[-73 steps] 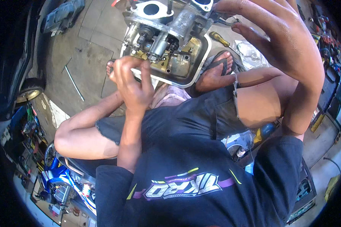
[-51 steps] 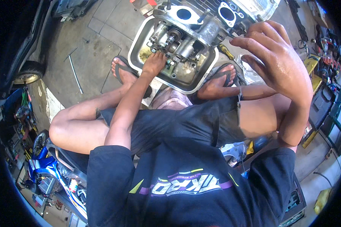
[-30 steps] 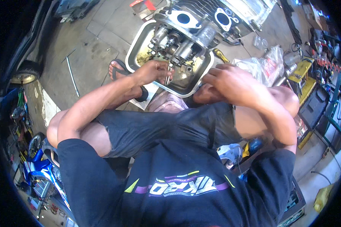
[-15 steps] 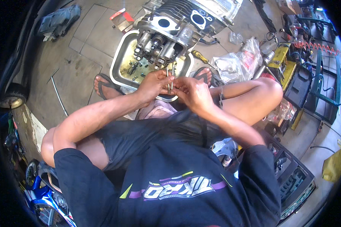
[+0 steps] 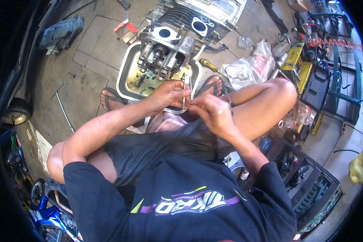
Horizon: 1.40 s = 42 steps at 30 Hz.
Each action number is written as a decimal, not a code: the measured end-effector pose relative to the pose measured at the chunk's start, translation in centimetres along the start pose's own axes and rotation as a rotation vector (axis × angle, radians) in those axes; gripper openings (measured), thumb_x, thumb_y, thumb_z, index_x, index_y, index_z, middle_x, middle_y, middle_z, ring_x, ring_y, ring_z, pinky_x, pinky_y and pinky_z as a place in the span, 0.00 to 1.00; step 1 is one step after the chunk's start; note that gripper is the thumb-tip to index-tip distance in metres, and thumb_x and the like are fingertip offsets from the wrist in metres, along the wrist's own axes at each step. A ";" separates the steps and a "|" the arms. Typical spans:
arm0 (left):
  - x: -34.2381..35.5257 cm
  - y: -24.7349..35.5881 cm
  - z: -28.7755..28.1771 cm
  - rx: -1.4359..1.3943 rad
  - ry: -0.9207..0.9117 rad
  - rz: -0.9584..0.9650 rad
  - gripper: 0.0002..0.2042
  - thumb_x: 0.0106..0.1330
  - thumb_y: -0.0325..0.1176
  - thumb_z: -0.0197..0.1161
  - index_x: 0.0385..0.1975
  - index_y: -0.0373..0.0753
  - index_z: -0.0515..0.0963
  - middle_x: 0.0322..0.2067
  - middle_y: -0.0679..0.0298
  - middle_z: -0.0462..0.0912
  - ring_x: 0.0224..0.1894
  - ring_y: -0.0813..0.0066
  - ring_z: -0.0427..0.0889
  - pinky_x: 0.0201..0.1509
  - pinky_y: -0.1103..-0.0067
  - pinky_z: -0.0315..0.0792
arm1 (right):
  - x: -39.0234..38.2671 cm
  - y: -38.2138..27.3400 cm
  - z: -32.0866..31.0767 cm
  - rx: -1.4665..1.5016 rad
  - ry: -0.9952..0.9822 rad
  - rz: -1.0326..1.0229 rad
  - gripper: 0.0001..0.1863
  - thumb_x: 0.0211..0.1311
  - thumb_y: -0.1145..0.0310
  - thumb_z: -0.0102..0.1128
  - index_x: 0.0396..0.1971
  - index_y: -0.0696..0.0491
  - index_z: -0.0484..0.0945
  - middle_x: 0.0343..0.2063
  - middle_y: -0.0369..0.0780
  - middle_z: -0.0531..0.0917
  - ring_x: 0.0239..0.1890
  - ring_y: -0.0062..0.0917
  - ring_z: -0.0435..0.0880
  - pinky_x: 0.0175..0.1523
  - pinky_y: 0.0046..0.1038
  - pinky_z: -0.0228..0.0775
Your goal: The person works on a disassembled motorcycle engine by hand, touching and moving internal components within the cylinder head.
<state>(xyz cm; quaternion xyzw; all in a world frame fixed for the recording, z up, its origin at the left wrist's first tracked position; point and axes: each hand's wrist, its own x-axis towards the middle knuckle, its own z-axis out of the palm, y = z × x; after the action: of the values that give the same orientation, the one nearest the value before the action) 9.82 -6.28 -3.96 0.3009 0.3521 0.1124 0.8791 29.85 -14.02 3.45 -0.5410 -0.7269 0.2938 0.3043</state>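
Observation:
My left hand (image 5: 172,93) is closed around two thin metal rods (image 5: 184,92), which stand nearly upright between thumb and fingers over the tray's near edge. Close by on the right, my right hand (image 5: 214,112) is pinched at the rods' lower ends; its fingertips hide whatever they grip. Just beyond both hands lies a finned engine (image 5: 179,20), with rocker parts (image 5: 159,58) exposed at its near end. Beneath that end sits a metal tray (image 5: 122,78) with oily residue and several small dark bolts (image 5: 140,80) in it.
A yellow-handled screwdriver (image 5: 207,64) and clear plastic bags (image 5: 250,66) lie to the right. Farther right are a yellow metal toolbox (image 5: 293,60) and an open dark tool case (image 5: 310,185). A T-handle wrench (image 5: 64,107) lies on the left floor, beyond my knee.
My right hand has drawn slightly right and down from the rods, its fingers still pinched. The left hand keeps hold of the rods. The whole view has shifted a little.

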 end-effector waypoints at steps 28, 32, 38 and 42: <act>1.3 -3.5 -4.0 0.313 0.134 -0.199 0.16 0.78 0.36 0.49 0.54 0.30 0.73 0.32 0.58 0.81 0.25 0.71 0.85 0.27 0.78 0.78 | 3.3 -1.8 -0.1 -0.033 0.401 -0.233 0.11 0.51 0.83 0.69 0.36 0.58 0.82 0.30 0.43 0.83 0.32 0.35 0.83 0.39 0.30 0.76; 1.4 -3.7 -4.0 0.324 0.154 -0.190 0.15 0.78 0.35 0.50 0.55 0.30 0.73 0.32 0.58 0.81 0.25 0.70 0.85 0.27 0.79 0.78 | 4.9 -2.2 -1.5 0.004 0.425 -0.246 0.12 0.50 0.82 0.69 0.36 0.58 0.82 0.30 0.43 0.83 0.31 0.35 0.83 0.38 0.31 0.76; 1.5 -3.9 -3.9 0.415 0.144 -0.195 0.15 0.77 0.35 0.51 0.55 0.30 0.73 0.31 0.59 0.81 0.25 0.71 0.85 0.28 0.79 0.78 | 6.4 -2.8 1.5 0.019 0.358 -0.140 0.11 0.49 0.80 0.71 0.34 0.56 0.82 0.30 0.41 0.83 0.33 0.34 0.82 0.40 0.33 0.74; 1.2 -3.4 -3.4 0.444 0.163 -0.229 0.15 0.78 0.35 0.51 0.55 0.31 0.72 0.31 0.60 0.82 0.25 0.72 0.85 0.28 0.79 0.78 | 6.5 -2.1 2.8 0.096 0.498 -0.085 0.11 0.49 0.78 0.73 0.34 0.55 0.83 0.31 0.40 0.84 0.33 0.34 0.83 0.40 0.33 0.73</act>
<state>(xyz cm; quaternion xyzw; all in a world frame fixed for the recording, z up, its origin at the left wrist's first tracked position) 8.33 -6.99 -8.61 0.4347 0.4697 -0.0440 0.7672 24.92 -8.49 4.07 -0.5507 -0.6367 0.1726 0.5115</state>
